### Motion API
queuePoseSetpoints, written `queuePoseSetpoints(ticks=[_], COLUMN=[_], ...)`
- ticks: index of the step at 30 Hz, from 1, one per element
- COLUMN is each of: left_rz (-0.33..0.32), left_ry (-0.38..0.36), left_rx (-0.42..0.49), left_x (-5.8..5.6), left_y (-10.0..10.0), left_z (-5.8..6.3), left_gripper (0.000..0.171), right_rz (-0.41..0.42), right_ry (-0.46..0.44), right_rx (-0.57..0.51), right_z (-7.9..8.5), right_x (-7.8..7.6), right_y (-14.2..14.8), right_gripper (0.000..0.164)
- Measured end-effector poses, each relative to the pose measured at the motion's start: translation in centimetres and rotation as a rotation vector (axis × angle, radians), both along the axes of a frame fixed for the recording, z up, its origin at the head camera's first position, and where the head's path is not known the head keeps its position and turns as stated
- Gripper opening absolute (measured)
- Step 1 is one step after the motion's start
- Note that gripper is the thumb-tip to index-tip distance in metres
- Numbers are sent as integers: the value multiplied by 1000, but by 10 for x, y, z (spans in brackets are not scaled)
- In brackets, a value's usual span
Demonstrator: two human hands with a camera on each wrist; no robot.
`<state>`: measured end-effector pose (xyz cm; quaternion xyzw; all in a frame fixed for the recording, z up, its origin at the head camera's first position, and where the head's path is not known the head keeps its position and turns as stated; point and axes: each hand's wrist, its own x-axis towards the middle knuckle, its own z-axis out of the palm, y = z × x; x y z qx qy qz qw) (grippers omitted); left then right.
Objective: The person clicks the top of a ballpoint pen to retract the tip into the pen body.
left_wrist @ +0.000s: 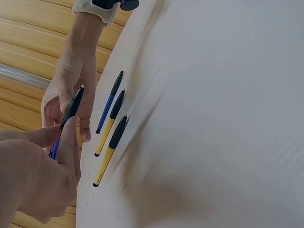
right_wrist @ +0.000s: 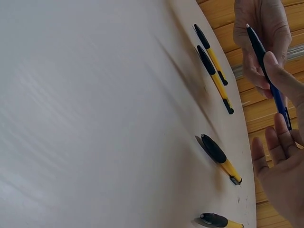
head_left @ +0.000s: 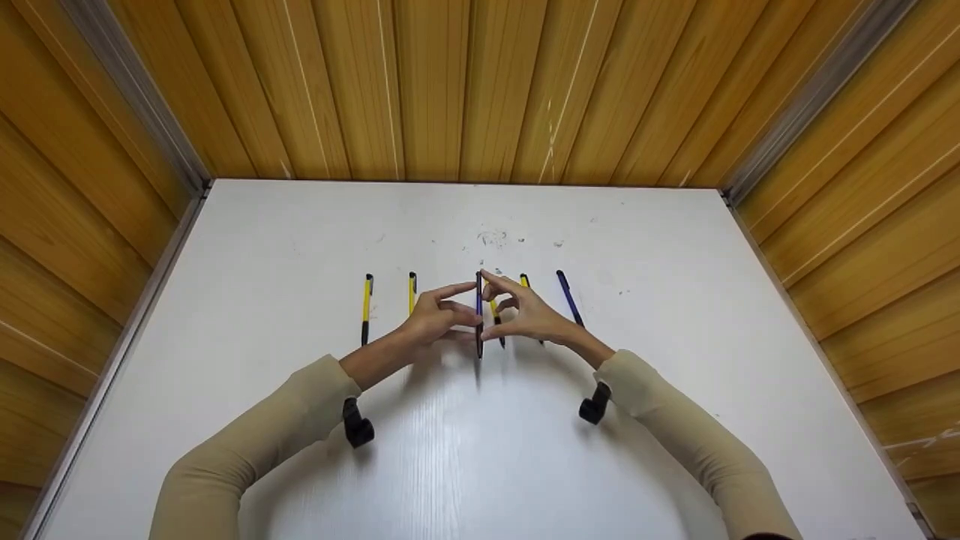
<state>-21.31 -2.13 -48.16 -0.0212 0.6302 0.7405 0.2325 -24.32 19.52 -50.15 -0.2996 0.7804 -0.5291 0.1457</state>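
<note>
A blue ballpoint pen with a black grip (head_left: pixel 479 300) is held above the table between both hands, its tip toward the person. My left hand (head_left: pixel 439 316) pinches it from the left, thumb and fingers along the barrel, as the left wrist view shows. From the right, my right hand (head_left: pixel 531 311) holds the same pen with its thumb (right_wrist: pixel 280 76) near the black grip and a fingertip by the clip end. The other right fingers are spread loosely. Beyond the right hand lie a yellow pen (left_wrist: pixel 104 164), another yellow pen (left_wrist: pixel 106 137) and a blue pen (left_wrist: pixel 105 110).
Left of the held pen, a yellow pen (head_left: pixel 366 307) and a second yellow pen (head_left: pixel 412 291) lie on the white table (head_left: pixel 300 225). Small dark marks (head_left: pixel 493 238) spot the tabletop beyond the pens. Wood-panelled walls (head_left: pixel 465 90) surround the table's back and sides.
</note>
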Motion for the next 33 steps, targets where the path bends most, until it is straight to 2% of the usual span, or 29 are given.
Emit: queuePoseSetpoints(ticks=[9, 13, 19, 27, 33], left_rz=[8, 13, 29, 47, 61], left_ry=[35, 26, 3, 21, 19], left_rx=[26, 28, 28, 20, 25], left_x=[1, 1, 0, 0, -1], left_y=[3, 3, 1, 2, 4], left_z=[0, 1, 4, 8, 8], left_gripper=[68, 67, 66, 63, 64], right_rz=[6, -4, -37, -98, -92], right_ry=[11, 29, 68, 134, 106], right_rx=[24, 19, 2, -21, -18], right_z=[1, 2, 3, -1, 2], right_x=[1, 3, 4, 3, 3], right_y=[6, 4, -1, -6, -4], right_gripper=[110, 109, 107, 107, 106])
